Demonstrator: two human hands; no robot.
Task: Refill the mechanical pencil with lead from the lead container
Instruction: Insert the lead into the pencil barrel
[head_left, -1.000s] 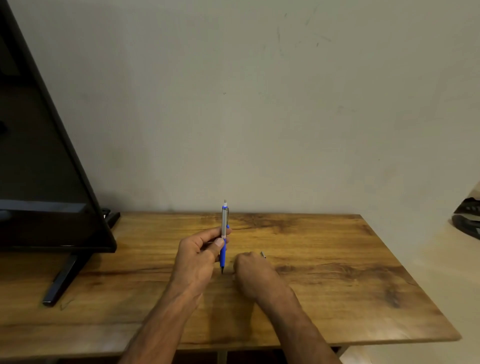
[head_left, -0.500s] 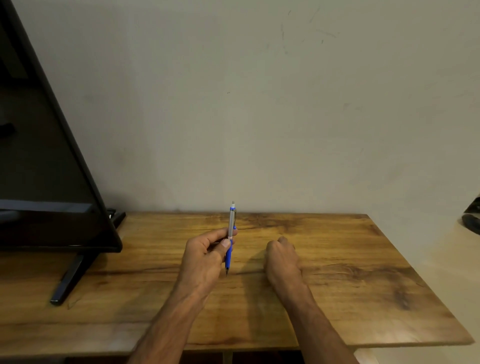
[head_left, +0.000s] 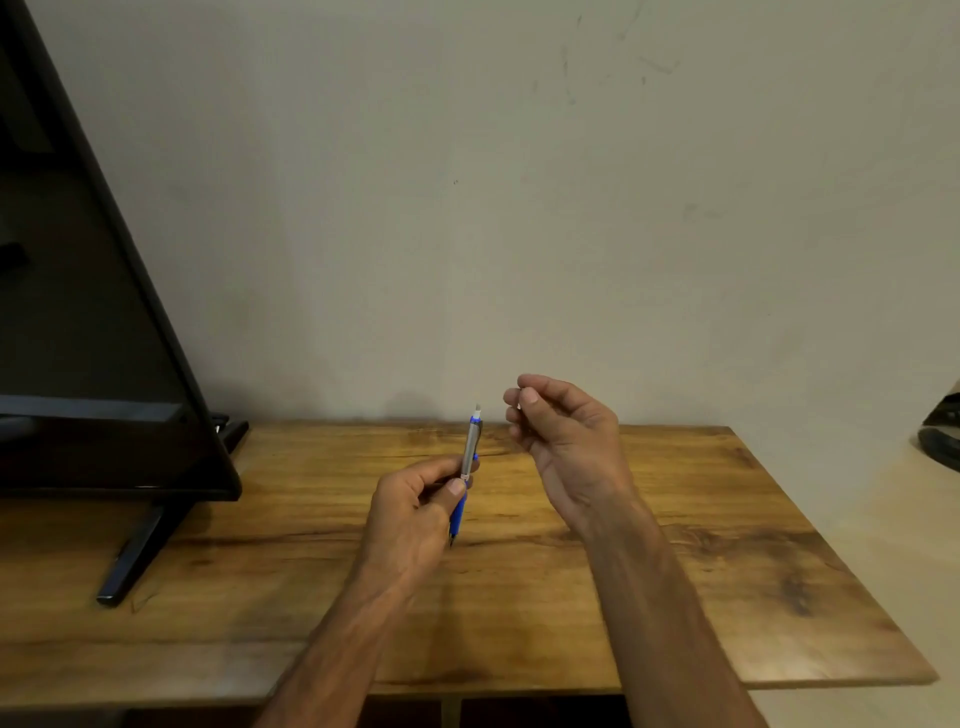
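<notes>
My left hand (head_left: 415, 512) grips the mechanical pencil (head_left: 471, 448) at its middle between thumb and fingers and holds it upright above the wooden table (head_left: 727, 545). The pencil has a silver barrel, a blue grip at the bottom and a blue end with a white tip on top. My right hand (head_left: 563, 423) is raised just right of the pencil's top, apart from it. Its fingers are curled and the thumb presses against the forefinger. They close round a small thing, taken to be the lead container, which is almost wholly hidden in the hand.
A black screen (head_left: 88, 338) on a slanted black foot (head_left: 132, 556) stands on the table's left part. The pale wall rises right behind the table. A dark object (head_left: 940, 436) lies on the floor at the far right edge.
My right hand has lifted off the table, where it rested curled, to the level of the pencil's top. The left hand still holds the pencil upright in nearly the same place.
</notes>
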